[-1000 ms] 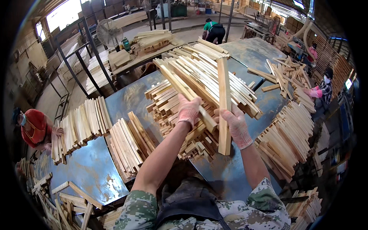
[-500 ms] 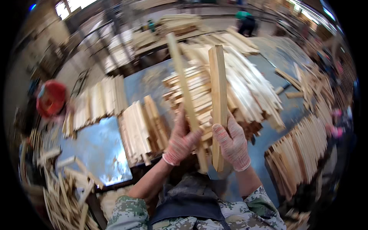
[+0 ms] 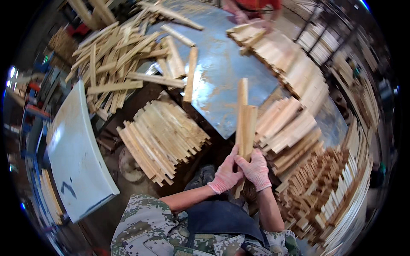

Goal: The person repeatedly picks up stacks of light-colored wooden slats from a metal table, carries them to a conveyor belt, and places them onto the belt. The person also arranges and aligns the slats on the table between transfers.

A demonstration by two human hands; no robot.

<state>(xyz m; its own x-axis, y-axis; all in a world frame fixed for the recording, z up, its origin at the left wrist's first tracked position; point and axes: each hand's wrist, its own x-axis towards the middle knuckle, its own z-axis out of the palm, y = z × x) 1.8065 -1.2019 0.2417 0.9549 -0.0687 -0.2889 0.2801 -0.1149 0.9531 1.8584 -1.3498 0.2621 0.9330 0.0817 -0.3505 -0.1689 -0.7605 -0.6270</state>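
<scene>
Two wooden strips stand side by side in front of me, pressed together. The longer strip (image 3: 242, 91) reaches up behind the shorter, wider strip (image 3: 248, 126). My left hand (image 3: 225, 174), in a pale pink knit glove, is closed on their lower part. Against it, my right hand (image 3: 257, 171), gloved alike, grips the same pair from the right. Which hand bears which strip is hard to tell. Just right of my hands lies a row of strips (image 3: 284, 123) on the blue-grey metal table (image 3: 213, 94).
To the left sits a stack of strips (image 3: 164, 134), beyond it a jumbled heap of offcuts (image 3: 124, 55). A pale curved panel (image 3: 77, 149) stands at far left. Stacked strips (image 3: 316, 192) fill the right. Across the table, a person in red (image 3: 258, 4) handles strips (image 3: 277, 47).
My view has swung left, bringing the offcut heap and the person in red into sight. The two strips, held apart before, are now together, and my hands have come close.
</scene>
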